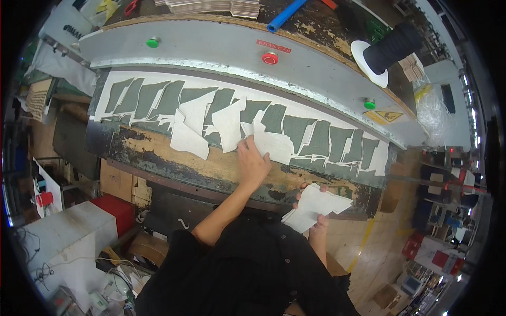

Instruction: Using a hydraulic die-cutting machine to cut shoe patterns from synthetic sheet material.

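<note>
A long white sheet (118, 84) lies across the machine bed, with a row of cut-out shapes through which a dark green surface (295, 131) shows. Loose white cut pieces rest on it: a bent one (190, 137), a middle one (227, 124) and another (274, 145) to the right. My left hand (254, 164) touches the near edges of the middle and right pieces, thumb and fingers apart. Closer to my body, my right hand (319, 224) grips a small stack of white cut pieces (314, 207), thumb in front and fingers at the back edge.
A grey machine beam (211, 42) spans behind the sheet, carrying green buttons (153, 42) and a red stop button (270, 58). On top are a blue tube (284, 16), a spool of black cord (392, 50) and stacked pieces (211, 6). The worn bed edge (158, 147) runs in front.
</note>
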